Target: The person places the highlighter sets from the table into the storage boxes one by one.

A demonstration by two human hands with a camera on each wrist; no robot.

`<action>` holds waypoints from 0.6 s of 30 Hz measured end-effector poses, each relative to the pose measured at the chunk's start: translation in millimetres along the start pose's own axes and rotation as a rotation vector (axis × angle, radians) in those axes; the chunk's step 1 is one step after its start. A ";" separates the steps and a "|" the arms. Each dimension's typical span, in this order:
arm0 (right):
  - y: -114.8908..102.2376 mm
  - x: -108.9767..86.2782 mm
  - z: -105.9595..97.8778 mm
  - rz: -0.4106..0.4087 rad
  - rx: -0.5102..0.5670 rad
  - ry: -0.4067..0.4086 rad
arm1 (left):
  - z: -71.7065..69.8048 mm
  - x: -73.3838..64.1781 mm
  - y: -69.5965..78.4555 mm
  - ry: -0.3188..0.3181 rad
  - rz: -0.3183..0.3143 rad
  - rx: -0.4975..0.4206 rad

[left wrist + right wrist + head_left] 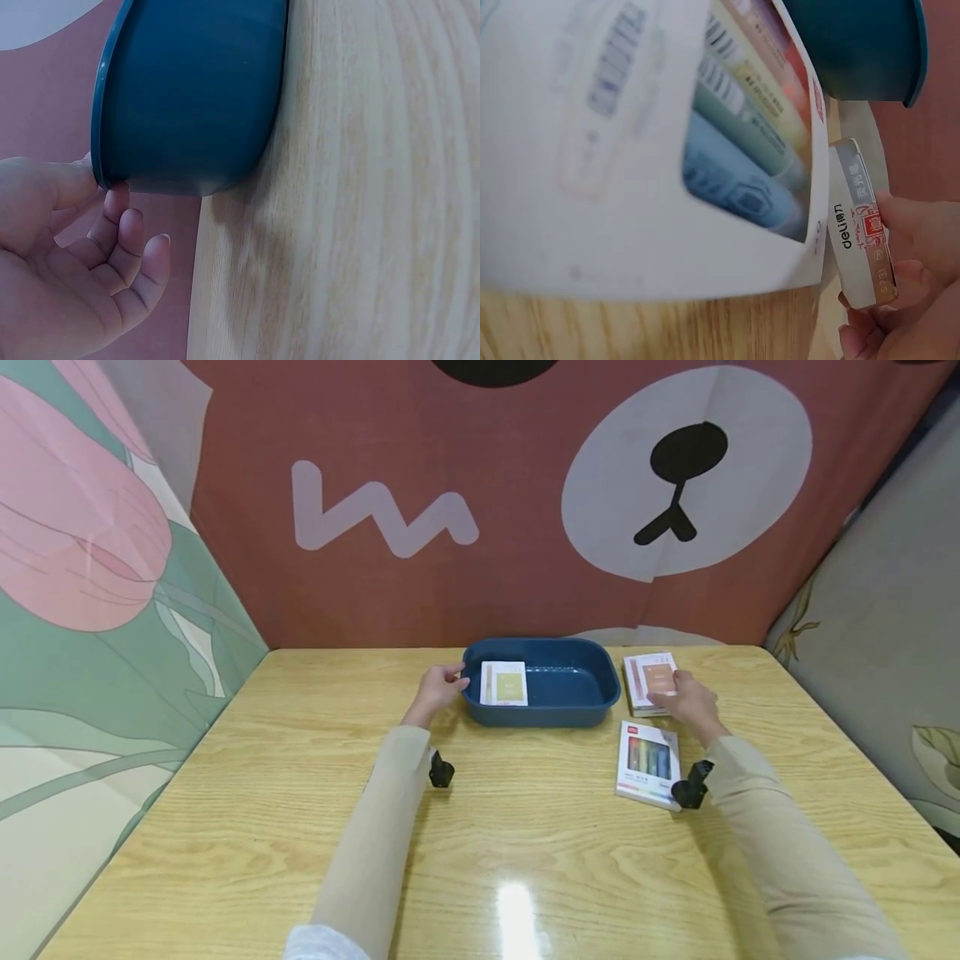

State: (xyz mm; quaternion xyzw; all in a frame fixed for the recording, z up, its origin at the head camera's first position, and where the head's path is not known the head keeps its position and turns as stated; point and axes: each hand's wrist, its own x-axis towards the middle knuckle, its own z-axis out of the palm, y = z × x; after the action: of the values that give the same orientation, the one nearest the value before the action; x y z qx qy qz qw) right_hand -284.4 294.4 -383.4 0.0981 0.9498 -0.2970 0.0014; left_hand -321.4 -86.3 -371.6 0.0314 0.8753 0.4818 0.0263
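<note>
My left hand (438,689) pinches the left rim of a dark blue plastic basin (540,717), also large in the left wrist view. Inside its left part lies a white box with a yellow-green square (504,683). To the basin's right, my right hand (688,700) grips a small white deli box with an orange square (652,677), thumb and fingers on opposite sides. In the right wrist view that deli box (859,225) shows its printed end. It seems to lie on another white box. Nearer me lies a white marker box (648,764) with a window showing coloured markers.
The pale wooden table (247,827) ends at a red cloth backdrop (450,593) close behind the basin. Floral panels (90,610) stand along both sides. A black wrist camera (692,785) partly overlaps the marker box's lower right corner in the head view.
</note>
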 end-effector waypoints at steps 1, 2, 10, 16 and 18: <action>0.2 -0.1 -0.8 -0.006 0.000 0.005 | -0.1 -0.3 -0.2 0.000 0.001 0.001; 0.7 0.1 -1.3 -0.007 0.008 0.008 | -0.3 -0.5 -0.4 0.000 0.002 0.003; 6.2 2.7 -5.4 0.106 0.255 0.012 | 0.6 -0.5 -1.8 -0.003 -0.004 -0.013; 15.0 8.2 -10.3 0.156 0.631 -0.101 | 0.0 -0.8 -3.0 0.014 0.030 -0.005; 17.0 7.9 -11.7 0.137 0.708 -0.139 | -0.5 -1.0 -3.2 0.020 0.040 -0.002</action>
State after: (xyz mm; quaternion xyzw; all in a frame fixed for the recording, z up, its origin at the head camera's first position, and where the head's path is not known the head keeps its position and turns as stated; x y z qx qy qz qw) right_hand -288.3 316.1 -383.8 0.1352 0.7771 -0.6125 0.0518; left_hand -320.6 -88.4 -374.1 0.0441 0.8742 0.4834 0.0080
